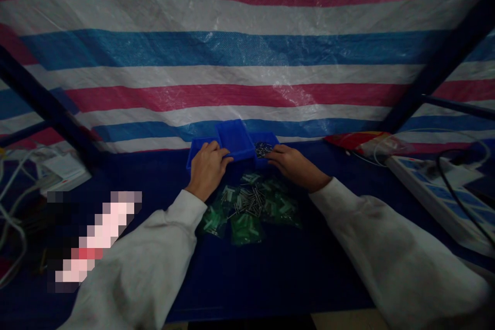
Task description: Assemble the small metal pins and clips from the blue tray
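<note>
Three blue bins stand side by side at the back of the blue table. My left hand (209,167) is closed at the front of the left bin (198,144), its fingertips by the middle bin (236,139), which is tilted. What it grips, if anything, is hidden. My right hand (292,162) reaches to the right bin (270,138), fingers pressed together at the small metal parts (263,149) inside; what they hold is too small to tell. Between my forearms lie a pile of screws (252,200) and several small clear bags (246,229) with greenish contents.
White cables and a white box (69,172) are at the left, near a blurred-out patch. At the right lie a red bag (356,140) and a long white box (436,201) with a black cable. Striped sheeting hangs behind, between dark posts.
</note>
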A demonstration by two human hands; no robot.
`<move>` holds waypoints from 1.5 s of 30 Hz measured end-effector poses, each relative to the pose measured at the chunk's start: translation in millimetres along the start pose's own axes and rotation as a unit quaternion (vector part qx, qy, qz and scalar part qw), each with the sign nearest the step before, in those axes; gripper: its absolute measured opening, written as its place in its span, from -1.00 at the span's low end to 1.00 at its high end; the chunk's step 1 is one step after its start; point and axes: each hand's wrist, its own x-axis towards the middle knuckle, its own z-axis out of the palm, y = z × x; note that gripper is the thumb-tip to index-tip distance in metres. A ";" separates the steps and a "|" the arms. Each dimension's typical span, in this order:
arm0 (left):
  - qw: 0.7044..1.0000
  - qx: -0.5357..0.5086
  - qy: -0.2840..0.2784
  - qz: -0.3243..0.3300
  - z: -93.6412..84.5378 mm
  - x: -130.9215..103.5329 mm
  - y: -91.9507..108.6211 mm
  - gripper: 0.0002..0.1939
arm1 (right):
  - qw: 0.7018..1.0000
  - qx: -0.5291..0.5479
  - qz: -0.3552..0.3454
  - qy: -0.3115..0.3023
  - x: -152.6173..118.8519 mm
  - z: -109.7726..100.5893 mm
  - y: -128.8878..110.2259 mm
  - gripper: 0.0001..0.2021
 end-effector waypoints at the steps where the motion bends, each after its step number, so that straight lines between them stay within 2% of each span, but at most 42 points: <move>1: 1.000 -0.004 -0.005 0.002 1.0 -0.7 0.5 -0.83 | 1.000 0.001 0.004 0.002 -0.5 0.5 1.3 -0.74; 6: 0.999 -0.009 -0.038 0.005 7.9 -3.7 3.0 -0.82 | 1.000 0.011 0.004 0.020 -1.4 5.6 2.4 -0.72; 11: 0.999 -0.001 -0.037 -0.001 14.1 -4.7 -0.2 -0.79 | 0.999 0.022 -0.002 0.036 0.5 12.9 2.8 -0.69; 17: 0.999 0.007 -0.052 -0.013 13.5 -9.1 -5.1 -0.80 | 0.999 0.014 -0.007 0.034 1.0 13.2 5.7 -0.71; 22: 0.996 -0.052 -0.077 -0.017 15.2 -14.5 -12.1 -0.78 | 1.000 0.010 -0.019 0.021 0.4 9.2 5.4 -0.72; 28: 0.991 -0.112 -0.062 0.024 18.0 -17.2 -18.5 -0.77 | 0.999 0.011 -0.030 0.009 -1.2 3.7 3.0 -0.70; 39: 0.989 -0.107 -0.082 0.066 9.1 -20.1 -18.5 -0.75 | 0.998 0.007 -0.035 -0.042 -4.6 -12.9 -14.0 -0.69; 45: 0.986 -0.115 -0.094 0.073 3.8 -13.8 -26.3 -0.73 | 0.998 0.003 -0.049 -0.026 -5.5 -9.9 -12.8 -0.72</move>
